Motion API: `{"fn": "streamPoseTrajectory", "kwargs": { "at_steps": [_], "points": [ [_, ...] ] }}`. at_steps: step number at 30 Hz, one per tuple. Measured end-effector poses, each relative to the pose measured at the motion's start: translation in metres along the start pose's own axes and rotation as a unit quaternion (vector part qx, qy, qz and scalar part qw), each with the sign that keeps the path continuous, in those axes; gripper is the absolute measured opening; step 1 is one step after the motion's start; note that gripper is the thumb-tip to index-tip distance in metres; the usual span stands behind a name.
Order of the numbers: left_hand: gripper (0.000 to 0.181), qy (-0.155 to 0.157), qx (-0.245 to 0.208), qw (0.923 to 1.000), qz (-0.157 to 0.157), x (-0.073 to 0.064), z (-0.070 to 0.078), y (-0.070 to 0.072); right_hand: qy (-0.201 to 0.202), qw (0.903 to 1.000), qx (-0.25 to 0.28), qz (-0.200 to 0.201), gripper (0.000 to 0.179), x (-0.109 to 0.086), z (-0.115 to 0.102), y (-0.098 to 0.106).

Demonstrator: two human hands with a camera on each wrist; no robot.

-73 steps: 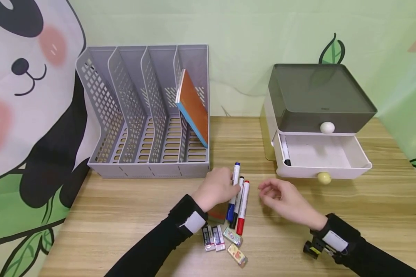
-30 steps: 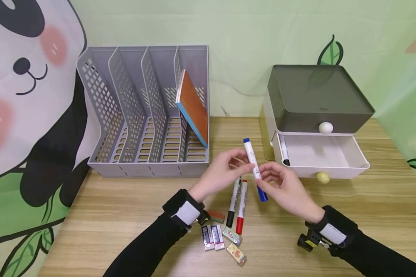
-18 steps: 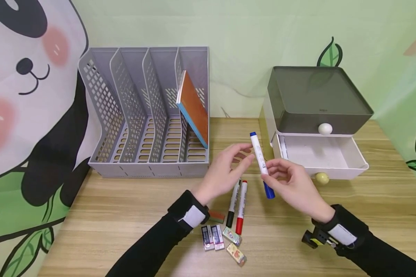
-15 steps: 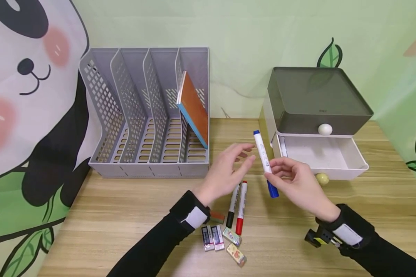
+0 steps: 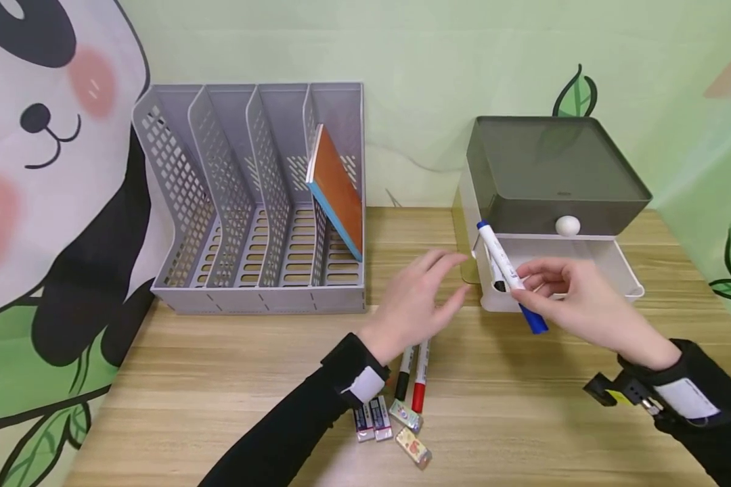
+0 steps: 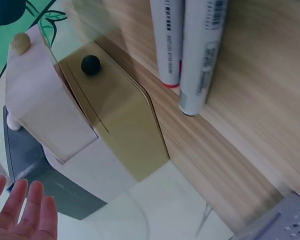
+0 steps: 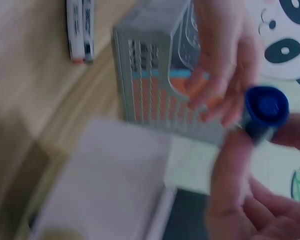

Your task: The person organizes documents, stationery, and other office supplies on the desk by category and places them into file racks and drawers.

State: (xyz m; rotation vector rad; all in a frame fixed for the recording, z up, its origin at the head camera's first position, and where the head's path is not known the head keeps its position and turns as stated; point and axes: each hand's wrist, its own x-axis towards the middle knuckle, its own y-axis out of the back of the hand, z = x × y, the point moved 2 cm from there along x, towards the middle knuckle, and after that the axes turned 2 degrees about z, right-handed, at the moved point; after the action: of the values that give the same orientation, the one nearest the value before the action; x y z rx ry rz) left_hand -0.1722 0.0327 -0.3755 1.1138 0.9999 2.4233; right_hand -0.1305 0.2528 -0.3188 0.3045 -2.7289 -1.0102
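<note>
My right hand (image 5: 597, 308) pinches a blue whiteboard marker (image 5: 505, 260) between thumb and fingers, slanted over the left front part of the pulled-out white drawer (image 5: 624, 270). Its blue cap (image 7: 266, 106) faces the right wrist camera. Another marker (image 5: 498, 283), with a black cap, lies along the drawer's left side. My left hand (image 5: 411, 304) holds nothing; its fingers are loosely extended above the table. Under and beside it lie a black marker (image 5: 403, 380) and a red marker (image 5: 421, 379), their upper ends partly hidden by the hand in the head view.
Several small erasers, one yellow (image 5: 413, 448), lie near the front. A grey file rack (image 5: 262, 301) at the left holds an orange-covered book (image 5: 340, 193). A dark-topped drawer unit (image 5: 560, 155) stands at the right against the green backdrop.
The blue marker was lifted from the table by my left hand and passed to my right hand. My right hand has carried it rightward to the drawer; the left has let go.
</note>
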Motion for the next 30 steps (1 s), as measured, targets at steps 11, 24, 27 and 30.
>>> {"fn": "streamPoseTrajectory", "kwargs": {
  "at_steps": [11,24,27,30],
  "points": [
    [0.033,-0.026,0.031,0.9985,-0.037,0.012,0.012,-0.023,-0.028,0.9869,-0.127,-0.095,0.024,0.009,0.008,0.037],
    [0.026,-0.015,0.064,0.9958,-0.064,0.017,0.015,-0.039,-0.055,0.9663,-0.199,-0.154,0.026,0.031,0.014,0.049],
    [0.025,-0.013,0.063,0.9958,-0.065,0.019,0.016,-0.039,-0.061,0.9595,-0.222,-0.163,0.027,0.035,0.013,0.049],
    [0.024,-0.012,0.062,0.9958,-0.066,0.019,0.016,-0.04,-0.072,0.9526,-0.242,-0.17,0.028,0.038,0.013,0.048]
  ]
}}
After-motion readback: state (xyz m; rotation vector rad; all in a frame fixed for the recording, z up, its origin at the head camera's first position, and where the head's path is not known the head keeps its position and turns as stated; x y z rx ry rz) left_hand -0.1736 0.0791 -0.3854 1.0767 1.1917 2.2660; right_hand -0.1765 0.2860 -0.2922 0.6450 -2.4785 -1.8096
